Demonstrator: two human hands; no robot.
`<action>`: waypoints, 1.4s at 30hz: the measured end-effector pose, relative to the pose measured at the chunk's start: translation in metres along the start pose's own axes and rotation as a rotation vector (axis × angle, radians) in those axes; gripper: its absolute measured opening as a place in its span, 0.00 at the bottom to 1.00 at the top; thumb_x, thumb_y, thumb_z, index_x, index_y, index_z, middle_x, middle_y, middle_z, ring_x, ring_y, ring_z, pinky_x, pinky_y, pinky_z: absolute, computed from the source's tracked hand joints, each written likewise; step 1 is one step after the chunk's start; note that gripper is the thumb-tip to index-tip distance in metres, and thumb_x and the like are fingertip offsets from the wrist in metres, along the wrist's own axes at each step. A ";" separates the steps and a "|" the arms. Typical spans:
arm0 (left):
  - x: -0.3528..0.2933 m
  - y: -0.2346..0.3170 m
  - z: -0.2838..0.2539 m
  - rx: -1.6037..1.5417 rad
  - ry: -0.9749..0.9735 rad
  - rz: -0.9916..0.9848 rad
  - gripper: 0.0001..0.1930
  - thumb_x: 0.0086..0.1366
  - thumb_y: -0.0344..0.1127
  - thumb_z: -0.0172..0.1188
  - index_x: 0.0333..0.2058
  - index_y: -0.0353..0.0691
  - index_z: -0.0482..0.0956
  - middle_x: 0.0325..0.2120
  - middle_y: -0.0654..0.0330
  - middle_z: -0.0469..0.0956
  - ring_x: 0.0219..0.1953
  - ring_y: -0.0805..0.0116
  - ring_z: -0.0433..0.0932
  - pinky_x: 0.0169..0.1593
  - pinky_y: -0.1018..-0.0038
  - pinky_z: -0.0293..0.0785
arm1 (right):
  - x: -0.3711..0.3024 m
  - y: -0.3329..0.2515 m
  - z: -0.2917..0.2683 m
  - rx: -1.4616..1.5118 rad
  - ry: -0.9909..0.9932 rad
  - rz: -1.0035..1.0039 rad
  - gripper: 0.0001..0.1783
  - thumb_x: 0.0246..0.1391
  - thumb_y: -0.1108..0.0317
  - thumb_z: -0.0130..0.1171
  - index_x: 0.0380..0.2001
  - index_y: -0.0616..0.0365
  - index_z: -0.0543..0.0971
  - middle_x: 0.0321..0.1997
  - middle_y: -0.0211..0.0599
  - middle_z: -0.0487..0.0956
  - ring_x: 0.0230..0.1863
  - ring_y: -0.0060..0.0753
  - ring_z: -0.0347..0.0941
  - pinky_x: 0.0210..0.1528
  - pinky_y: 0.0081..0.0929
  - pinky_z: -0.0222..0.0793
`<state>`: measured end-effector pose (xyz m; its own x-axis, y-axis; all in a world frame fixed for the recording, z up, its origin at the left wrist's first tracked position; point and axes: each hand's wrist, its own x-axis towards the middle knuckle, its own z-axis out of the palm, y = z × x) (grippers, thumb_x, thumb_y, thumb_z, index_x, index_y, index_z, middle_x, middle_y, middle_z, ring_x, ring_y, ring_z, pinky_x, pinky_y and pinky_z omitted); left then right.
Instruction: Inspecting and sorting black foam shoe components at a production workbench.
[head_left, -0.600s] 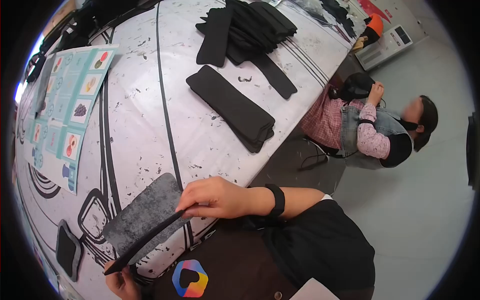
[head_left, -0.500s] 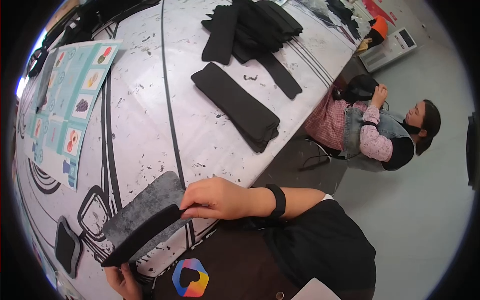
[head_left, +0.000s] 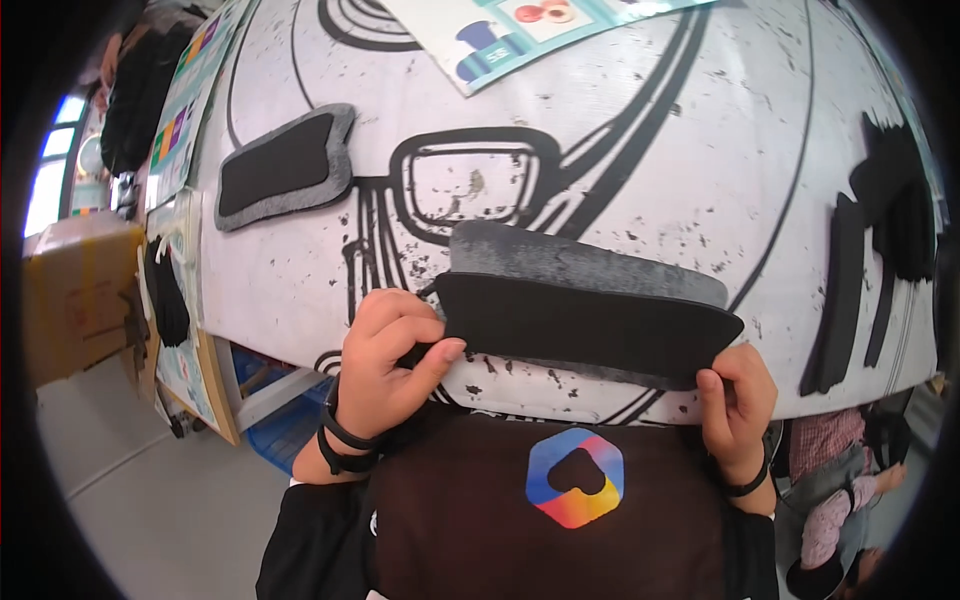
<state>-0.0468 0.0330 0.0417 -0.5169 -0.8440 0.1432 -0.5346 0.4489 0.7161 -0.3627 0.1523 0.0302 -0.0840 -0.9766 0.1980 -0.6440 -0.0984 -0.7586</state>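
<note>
A long black fabric strip with rounded ends is stretched between my two hands near the table's front edge. My left hand pinches its left end between thumb and fingers. Its lower right corner is pinched by my right hand. Behind and partly under the strip lies a mottled grey piece of similar length, its middle covered by the black strip. Farther left on the table rests a grey pad with a smaller black piece on top.
On the white patterned table lies a printed picture sheet at the far side. Stacked black strips and a dark fabric pile are at the right. A cardboard box stands left; another person sits at the lower right.
The view has swung left, bringing the table edge level. The black strip, earlier seen nearly edge-on, now shows its broad face over the grey piece. Both hands still hold its ends.
</note>
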 end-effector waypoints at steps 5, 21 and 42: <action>0.004 -0.010 0.001 -0.055 0.024 -0.020 0.07 0.52 0.28 0.65 0.23 0.38 0.74 0.24 0.59 0.72 0.30 0.62 0.68 0.36 0.70 0.64 | 0.004 -0.002 0.004 -0.041 -0.059 -0.031 0.05 0.46 0.78 0.61 0.24 0.61 0.74 0.23 0.36 0.73 0.24 0.35 0.65 0.26 0.28 0.59; 0.016 -0.004 0.009 0.121 -0.007 -0.026 0.08 0.52 0.26 0.64 0.22 0.39 0.72 0.21 0.62 0.70 0.28 0.66 0.65 0.34 0.73 0.61 | 0.002 -0.002 -0.001 -0.141 -0.059 0.044 0.06 0.44 0.74 0.61 0.24 0.59 0.73 0.27 0.35 0.69 0.29 0.36 0.61 0.32 0.30 0.56; 0.018 -0.006 0.011 0.149 0.026 -0.031 0.10 0.47 0.28 0.70 0.21 0.41 0.75 0.20 0.63 0.70 0.26 0.64 0.67 0.33 0.71 0.60 | 0.005 -0.005 0.004 -0.183 -0.059 0.044 0.05 0.45 0.75 0.61 0.24 0.60 0.73 0.27 0.36 0.68 0.30 0.35 0.61 0.31 0.28 0.56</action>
<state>-0.0605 0.0187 0.0328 -0.4822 -0.8647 0.1409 -0.6442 0.4590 0.6118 -0.3575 0.1468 0.0324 -0.0742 -0.9892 0.1263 -0.7689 -0.0239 -0.6389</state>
